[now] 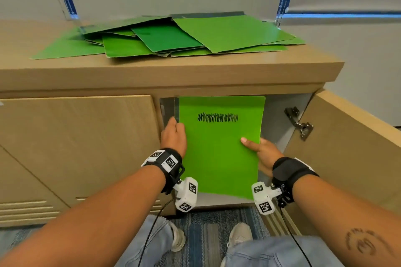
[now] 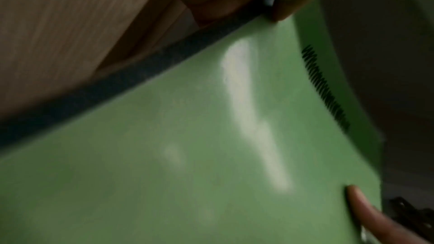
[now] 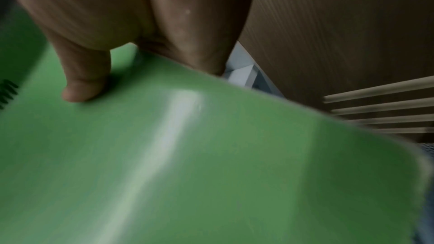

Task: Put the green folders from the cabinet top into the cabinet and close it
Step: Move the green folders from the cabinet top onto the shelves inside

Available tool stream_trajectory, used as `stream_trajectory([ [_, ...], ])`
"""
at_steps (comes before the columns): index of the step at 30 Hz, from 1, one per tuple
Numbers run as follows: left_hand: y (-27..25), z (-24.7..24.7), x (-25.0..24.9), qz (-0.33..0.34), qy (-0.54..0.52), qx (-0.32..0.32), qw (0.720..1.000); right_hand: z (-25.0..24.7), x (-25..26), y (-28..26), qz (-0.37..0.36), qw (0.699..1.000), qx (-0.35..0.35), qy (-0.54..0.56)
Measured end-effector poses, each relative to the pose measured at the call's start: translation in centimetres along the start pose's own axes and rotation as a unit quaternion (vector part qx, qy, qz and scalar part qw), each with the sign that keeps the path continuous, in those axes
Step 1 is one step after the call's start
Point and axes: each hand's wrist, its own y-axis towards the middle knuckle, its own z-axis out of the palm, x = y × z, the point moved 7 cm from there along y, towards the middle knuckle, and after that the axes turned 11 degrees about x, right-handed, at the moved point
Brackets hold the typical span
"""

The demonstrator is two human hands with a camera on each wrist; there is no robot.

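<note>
head looks down at cabinet (image 1: 173, 76); both wrist views hug the same folder (image 1: 219, 147)

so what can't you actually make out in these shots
- Cabinet inside, head view: the held green folder covers most of the opening, so its contents are hidden.
- Left hand fingers, head view: behind the folder's edge; the left wrist view is blurred.
- Scribble on the cover: nothing legible.
- Folder pile on top: overlapping, so no sure count.
- Right hand: only the thumb shows on the cover.
</note>
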Motion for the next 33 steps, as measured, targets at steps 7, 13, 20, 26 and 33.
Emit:
stream_trajectory([
  [7, 1.7, 4.9, 3.5, -0.02, 0.149, 0.096, 0.984, -2.9, -2.8, 6.0, 0.001, 0.997, -0.067, -0.043],
  [13, -0.6, 11.6, 7.4, 0.15, 0.467, 0.365, 0.791, -2.3, -4.0, 15.3, 0.01, 0.99, -0.094, -0.103],
  [20, 2.2, 13.9, 11.9, 0.123, 0.558, 0.412, 0.71, -2.3, -4.7, 18.8, 0.059, 0.958, -0.118, -0.256],
  [26, 5.0, 14.1, 11.1, 0.112, 0.554, 0.431, 0.704, -2.7, -3.8, 19.8, 0.047, 0.909, -0.101, -0.401],
  [33, 3.1, 17.8, 10.1, 0.14, 0.448, 0.468, 0.748, -5.5, -2.6, 18.4, 0.066, 0.904, -0.141, -0.399],
])
